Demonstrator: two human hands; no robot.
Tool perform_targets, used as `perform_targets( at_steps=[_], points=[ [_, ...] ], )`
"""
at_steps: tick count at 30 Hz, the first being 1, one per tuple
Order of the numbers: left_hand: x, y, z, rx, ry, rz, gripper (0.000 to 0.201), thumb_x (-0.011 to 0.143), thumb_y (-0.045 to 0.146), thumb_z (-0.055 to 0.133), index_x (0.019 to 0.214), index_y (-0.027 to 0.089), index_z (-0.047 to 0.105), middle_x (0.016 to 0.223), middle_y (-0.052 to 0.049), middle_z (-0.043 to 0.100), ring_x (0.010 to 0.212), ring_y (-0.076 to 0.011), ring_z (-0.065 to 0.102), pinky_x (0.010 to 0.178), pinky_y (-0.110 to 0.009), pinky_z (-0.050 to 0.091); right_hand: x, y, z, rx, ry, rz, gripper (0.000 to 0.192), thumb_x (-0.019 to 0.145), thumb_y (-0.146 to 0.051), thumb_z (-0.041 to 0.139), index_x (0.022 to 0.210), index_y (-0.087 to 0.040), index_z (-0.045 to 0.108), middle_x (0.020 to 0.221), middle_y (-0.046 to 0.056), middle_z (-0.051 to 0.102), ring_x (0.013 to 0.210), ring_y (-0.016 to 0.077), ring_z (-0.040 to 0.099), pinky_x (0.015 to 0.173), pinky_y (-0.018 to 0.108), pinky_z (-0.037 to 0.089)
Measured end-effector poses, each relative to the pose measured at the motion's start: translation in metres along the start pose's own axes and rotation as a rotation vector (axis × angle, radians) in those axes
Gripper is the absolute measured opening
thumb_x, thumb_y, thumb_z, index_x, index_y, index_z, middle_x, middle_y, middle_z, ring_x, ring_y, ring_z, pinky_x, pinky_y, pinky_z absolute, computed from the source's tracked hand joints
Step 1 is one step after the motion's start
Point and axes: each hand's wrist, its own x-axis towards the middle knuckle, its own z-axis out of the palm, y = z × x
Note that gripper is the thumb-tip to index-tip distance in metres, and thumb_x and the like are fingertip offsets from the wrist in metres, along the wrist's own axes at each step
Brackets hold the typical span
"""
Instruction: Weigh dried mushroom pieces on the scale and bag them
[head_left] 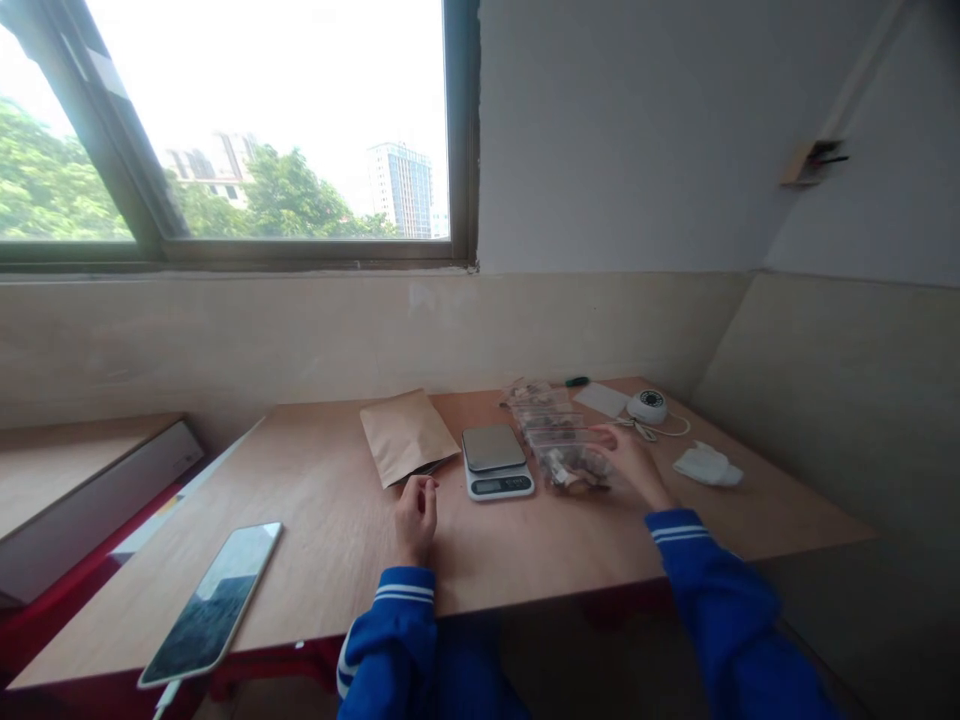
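So the row of clear zip bags (553, 428) is being kept just right of the kitchen scale (495, 448), overlapping each other on the worktop (525, 545). The nearest bags are being reached over by the right hand (627, 456), with its grip being held half curled at their edge; whether any plastic is actually being pinched can't be told from here. The left hand (416, 517) is being rested by the open mouth of the brown paper bag (409, 437), fingers folded in, and again it can't be told if the paper is being nipped.

What could be going wrong? Since the bags are being stacked so loosely, two could be getting dragged up together, or one slipping if only a slick corner is being caught. The scale is being crowded on both sides too, so a careless sweep could be nudging it. And if the paper bag isn't being held properly, its mouth could be sagging shut. The phone (214, 605) is being left well clear, at least.
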Motion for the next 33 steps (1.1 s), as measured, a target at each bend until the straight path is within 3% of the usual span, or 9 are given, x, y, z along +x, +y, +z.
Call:
perform_targets(
  at_steps=[4, 7, 10, 16, 18, 20, 23, 27, 33],
  points=[
    [0.001, 0.002, -0.001, 0.003, 0.006, -0.01, 0.019, 0.087, 0.031, 0.041, 0.077, 0.019, 0.053, 0.065, 0.001, 0.055, 0.05, -0.0099, 0.048, 0.049, -0.021, 0.038, -0.008, 0.032, 0.035, -0.346, 0.169, -0.009, 0.048, 0.076, -0.033, 0.057, 0.116, -0.007, 0.055, 0.12, 0.024, 0.056, 0.111, 0.0363, 0.051, 0.088, 0.05, 0.044],
    [0.001, 0.005, -0.001, 0.021, -0.003, -0.006, 0.021, 0.087, 0.032, 0.042, 0.074, 0.019, 0.052, 0.06, 0.003, 0.052, 0.048, -0.0098, 0.047, 0.048, -0.021, 0.037, -0.029, 0.044, 0.076, -0.293, 0.178, -0.01, 0.039, 0.085, -0.027, 0.037, 0.111, -0.005, 0.057, 0.116, 0.024, 0.059, 0.107, 0.0315, 0.055, 0.088, 0.047, 0.045],
    [0.001, 0.005, -0.002, 0.036, -0.023, -0.007, 0.021, 0.087, 0.032, 0.041, 0.074, 0.02, 0.051, 0.06, 0.003, 0.052, 0.048, -0.0096, 0.046, 0.048, -0.021, 0.037, -0.043, 0.049, 0.099, -0.205, 0.226, -0.041, 0.041, 0.089, -0.024, 0.027, 0.109, -0.009, 0.059, 0.107, 0.019, 0.064, 0.102, 0.0268, 0.058, 0.089, 0.042, 0.045],
    [0.002, 0.002, 0.002, 0.114, -0.022, -0.056, 0.021, 0.088, 0.033, 0.041, 0.076, 0.02, 0.052, 0.061, 0.003, 0.054, 0.05, -0.0105, 0.05, 0.05, -0.021, 0.039, -0.046, 0.044, 0.095, -0.178, 0.235, -0.039, 0.041, 0.089, -0.025, 0.028, 0.109, -0.01, 0.061, 0.106, 0.017, 0.066, 0.1, 0.0261, 0.059, 0.088, 0.041, 0.046],
    [0.004, 0.001, 0.003, 0.219, 0.03, -0.101, 0.02, 0.088, 0.032, 0.04, 0.08, 0.02, 0.054, 0.066, 0.001, 0.057, 0.055, -0.0121, 0.053, 0.054, -0.023, 0.041, -0.047, 0.043, 0.093, -0.177, 0.224, -0.033, 0.042, 0.09, -0.026, 0.028, 0.111, -0.01, 0.06, 0.107, 0.017, 0.066, 0.101, 0.0257, 0.059, 0.089, 0.041, 0.046],
    [0.007, -0.002, 0.005, 0.36, 0.133, -0.138, 0.018, 0.086, 0.027, 0.041, 0.092, 0.019, 0.057, 0.081, -0.005, 0.061, 0.071, -0.0166, 0.058, 0.064, -0.028, 0.045, -0.047, 0.042, 0.093, -0.171, 0.222, -0.034, 0.042, 0.09, -0.025, 0.028, 0.111, -0.009, 0.06, 0.107, 0.017, 0.066, 0.102, 0.0257, 0.059, 0.09, 0.041, 0.045],
    [0.011, -0.008, 0.007, 0.555, 0.242, -0.213, 0.034, 0.081, 0.019, 0.044, 0.113, 0.011, 0.052, 0.111, -0.017, 0.056, 0.1, -0.027, 0.055, 0.082, -0.041, 0.044, -0.048, 0.041, 0.093, -0.156, 0.223, -0.04, 0.042, 0.09, -0.025, 0.028, 0.11, -0.007, 0.06, 0.105, 0.018, 0.066, 0.101, 0.0261, 0.058, 0.09, 0.041, 0.045],
    [0.011, -0.013, 0.01, 0.689, 0.142, -0.331, 0.048, 0.08, 0.017, 0.045, 0.127, 0.007, 0.042, 0.129, -0.025, 0.044, 0.112, -0.0332, 0.048, 0.089, -0.049, 0.04, -0.048, 0.039, 0.092, -0.161, 0.224, -0.024, 0.041, 0.089, -0.025, 0.029, 0.11, -0.008, 0.061, 0.105, 0.017, 0.066, 0.099, 0.0259, 0.059, 0.088, 0.041, 0.045],
    [0.015, -0.014, 0.004, 0.802, 0.071, -0.373, 0.049, 0.082, 0.023, 0.048, 0.131, 0.02, 0.042, 0.141, -0.02, 0.034, 0.118, -0.0341, 0.044, 0.091, -0.051, 0.036, -0.047, 0.034, 0.088, -0.19, 0.216, -0.014, 0.039, 0.088, -0.023, 0.031, 0.108, -0.008, 0.062, 0.103, 0.016, 0.067, 0.097, 0.0247, 0.059, 0.088, 0.037, 0.045]
  ],
)
